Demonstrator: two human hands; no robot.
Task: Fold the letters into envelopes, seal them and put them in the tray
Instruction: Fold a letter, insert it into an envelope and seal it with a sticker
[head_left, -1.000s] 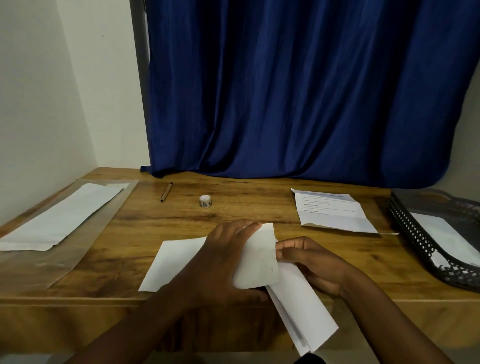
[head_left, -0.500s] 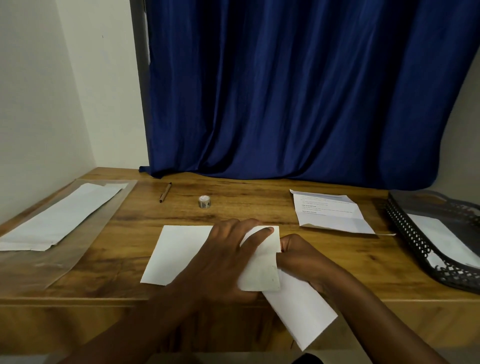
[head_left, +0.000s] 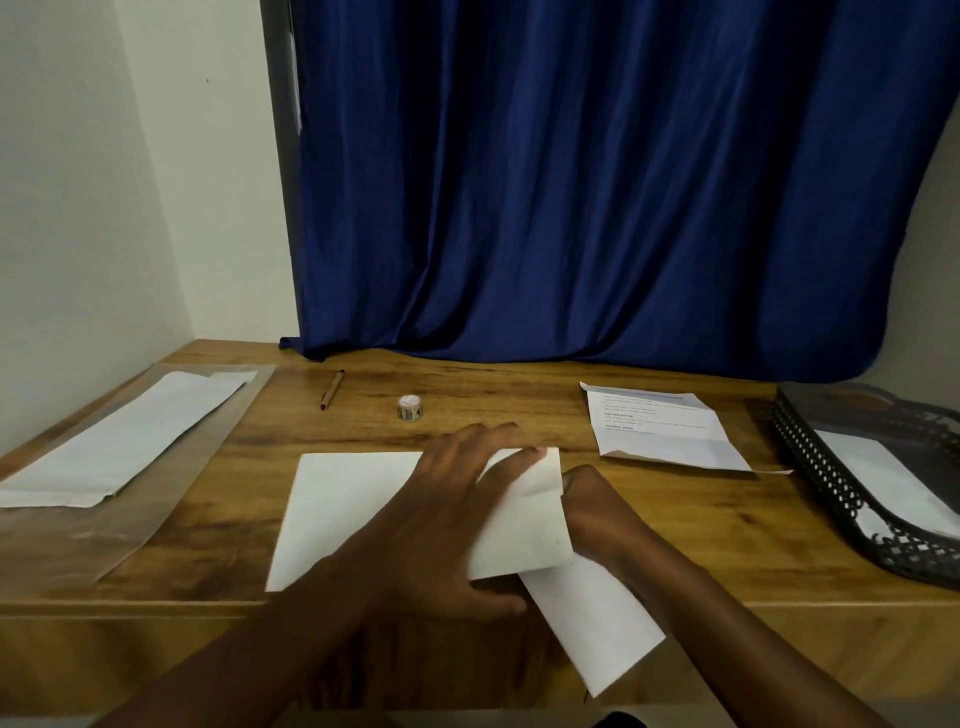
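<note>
A white envelope (head_left: 343, 514) lies flat near the table's front edge. My left hand (head_left: 447, 514) rests on it with fingers spread, holding its right end flap (head_left: 530, 525) down. A folded white letter (head_left: 597, 623) sticks out from under that end, slanting over the table edge toward me. My right hand (head_left: 592, 509) grips the letter's upper part beside the envelope's mouth, fingers curled and partly hidden by the paper. A black mesh tray (head_left: 831, 483) at the far right holds a white envelope (head_left: 893, 483).
A printed letter (head_left: 660, 431), creased and open, lies at the right back. A pen (head_left: 332, 389) and a small tape roll (head_left: 410, 407) sit mid-table. More white envelopes (head_left: 119, 441) lie on a clear plastic sleeve (head_left: 156, 509) at left. Blue curtain behind.
The envelope has swung square to the table edge and slid slightly away from me. The letter has gone further under the envelope's right end; my right hand moved in with it.
</note>
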